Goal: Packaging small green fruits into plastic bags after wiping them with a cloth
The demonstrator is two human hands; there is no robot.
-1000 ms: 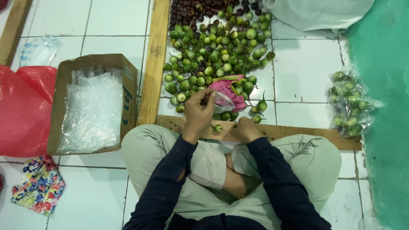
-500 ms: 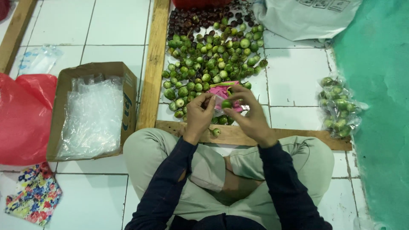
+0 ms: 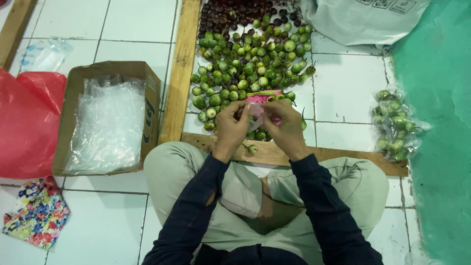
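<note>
1. The left hand (image 3: pixel 230 125) and right hand (image 3: pixel 287 128) meet just above the near edge of the pile of small round green eggplants (image 3: pixel 248 68), right over the wooden plank (image 3: pixel 274 153) that bounds the pile on the person's side

2. Between the two hands sits a small clear plastic bag (image 3: pixel 256 120); the fingers of both hands are curled in and pinched on its edges, thumbs toward each other. How much is inside it I cannot tell, since the fingers cover most of it

3. To do this well, I would judge that the mouth of the bag should be held taut by both pinches (a slack film folds on itself and blocks anything from going in)

4. Keep the bag low over the pile, so that an eggplant that slips falls back among the others and not onto the tiles beyond the plank; one loose eggplant (image 3: pixel 252 148) already lies on the plank, just beside the left wrist

5. A pink plastic piece (image 3: pixel 262 98) lies on the pile just behind the hands, near enough to snag

6. Spare bags lie in the cardboard box (image 3: pixel 66 127) well to the left, and a filled bag of eggplants (image 3: pixel 395 125) rests well apart on the right, at the edge of the green mat (image 3: pixel 436 147)
</note>
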